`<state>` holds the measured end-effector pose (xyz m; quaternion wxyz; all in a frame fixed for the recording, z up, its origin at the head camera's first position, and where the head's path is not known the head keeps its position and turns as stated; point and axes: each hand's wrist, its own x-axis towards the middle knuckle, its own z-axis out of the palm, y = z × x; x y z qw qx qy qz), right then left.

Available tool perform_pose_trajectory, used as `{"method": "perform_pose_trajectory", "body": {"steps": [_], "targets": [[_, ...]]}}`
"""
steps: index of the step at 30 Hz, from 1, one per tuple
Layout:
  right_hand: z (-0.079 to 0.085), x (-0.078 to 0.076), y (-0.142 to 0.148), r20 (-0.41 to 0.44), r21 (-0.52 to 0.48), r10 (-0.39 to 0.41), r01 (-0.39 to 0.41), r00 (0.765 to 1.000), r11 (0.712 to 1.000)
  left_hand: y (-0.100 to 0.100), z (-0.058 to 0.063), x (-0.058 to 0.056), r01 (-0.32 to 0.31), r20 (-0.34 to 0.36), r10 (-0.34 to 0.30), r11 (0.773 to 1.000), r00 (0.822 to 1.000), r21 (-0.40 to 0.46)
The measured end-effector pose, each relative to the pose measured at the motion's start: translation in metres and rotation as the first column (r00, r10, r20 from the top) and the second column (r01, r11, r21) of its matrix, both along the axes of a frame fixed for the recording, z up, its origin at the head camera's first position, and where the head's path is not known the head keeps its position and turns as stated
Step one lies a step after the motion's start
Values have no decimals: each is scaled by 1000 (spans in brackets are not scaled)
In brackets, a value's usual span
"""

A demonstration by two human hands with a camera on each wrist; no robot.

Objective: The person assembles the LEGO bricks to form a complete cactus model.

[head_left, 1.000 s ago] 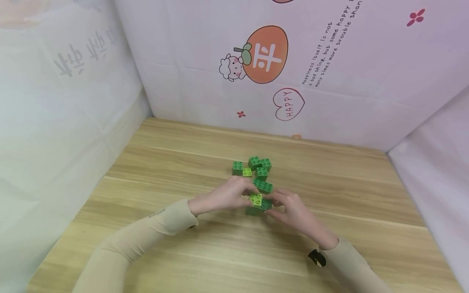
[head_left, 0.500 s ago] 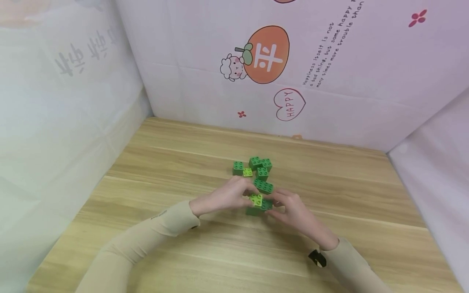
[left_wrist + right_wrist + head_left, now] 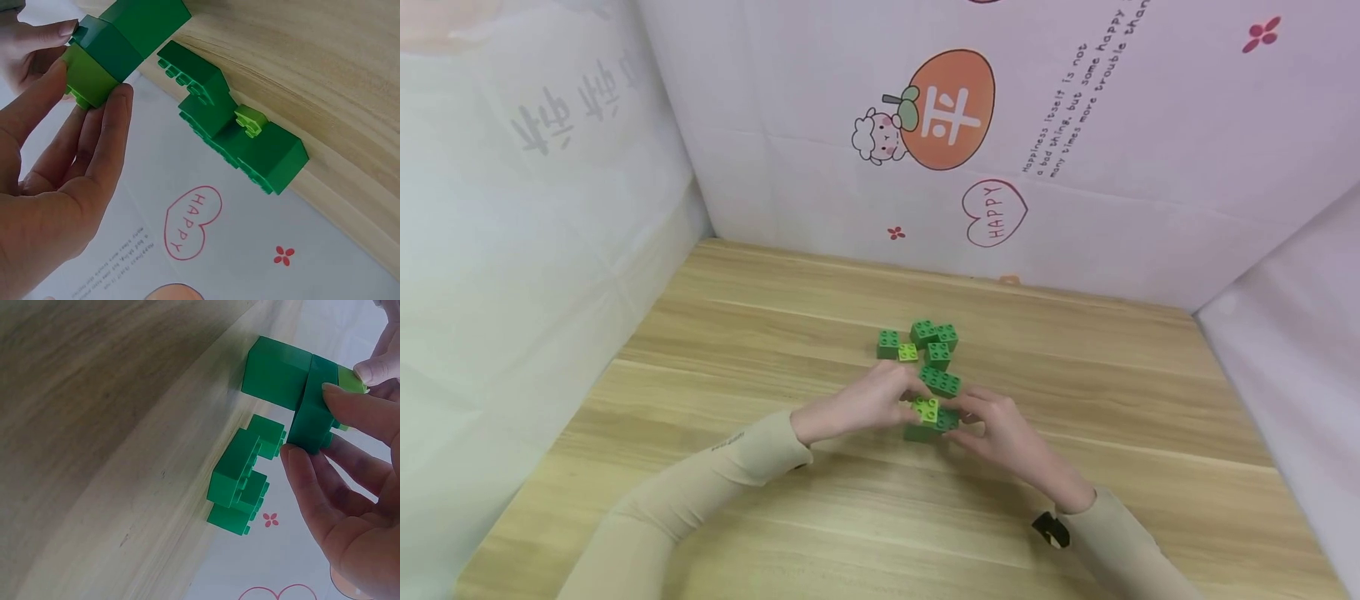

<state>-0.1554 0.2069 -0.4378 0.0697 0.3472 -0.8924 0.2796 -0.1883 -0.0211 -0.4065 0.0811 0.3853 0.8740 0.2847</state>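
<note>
Lime-green square plastic brick (image 3: 928, 409): uppermost of three stacked, pinched in the left hand (image 3: 867, 402).
Green plastic base brick (image 3: 919, 434): lowest, partly hidden, apparently on the wood-grain table (image 3: 865, 533).
Dark-green studded plastic brick (image 3: 947, 419): middle, projecting right, gripped in the right hand (image 3: 1003, 432).

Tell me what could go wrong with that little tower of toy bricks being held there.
The dark-green brick overhangs the green block beneath it, so pressing on its free end might tip the tower. The left grip pinches the light-green four-stud brick on top; pulling away at an angle could lift it off. The long green brick lies close behind the tower, so a stray movement might nudge it.
</note>
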Motion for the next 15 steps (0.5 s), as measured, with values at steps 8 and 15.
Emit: {"method": "perform_pose_trajectory", "body": {"steps": [8,15], "targets": [[0,0,2,2,1,-4,4,1000,1000,0,-2,-2,10,14,-10,1000,1000,20],[1,1,2,29,9,-2,2,1000,1000,-6,-10,-9,29,57,-32,998,998,48]]}}
